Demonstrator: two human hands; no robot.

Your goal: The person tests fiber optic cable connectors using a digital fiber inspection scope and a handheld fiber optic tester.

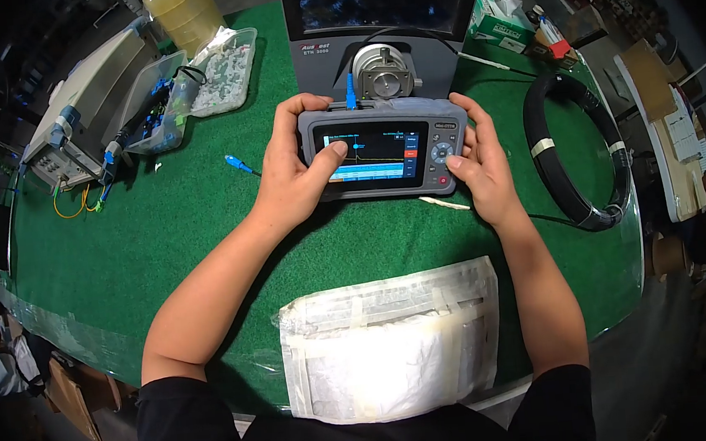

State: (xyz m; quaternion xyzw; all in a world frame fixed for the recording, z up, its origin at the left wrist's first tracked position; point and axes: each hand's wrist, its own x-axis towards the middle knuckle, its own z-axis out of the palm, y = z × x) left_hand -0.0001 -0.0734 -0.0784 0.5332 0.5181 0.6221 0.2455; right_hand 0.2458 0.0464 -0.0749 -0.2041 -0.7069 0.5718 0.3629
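Observation:
A grey handheld tester (375, 187) with a lit screen is held in both hands over the green table. My left hand (292, 171) grips its left side, the thumb lying on the screen (381, 152), which shows a yellow trace and a blue table. My right hand (482, 163) wraps the right side, its thumb near the lower buttons. A blue connector (350, 95) with a cable is plugged into the tester's top edge. Behind it stands a dark device (319, 68) with a round metal fixture (385, 76) and a dark monitor.
A coiled black cable (541, 147) lies at right. A blue-tipped connector (237, 163) rests at left, near tubs of small parts (227, 72) and a grey instrument (78, 102). A taped white sheet (390, 352) lies at the front edge. Green-white box (503, 18) is at back right.

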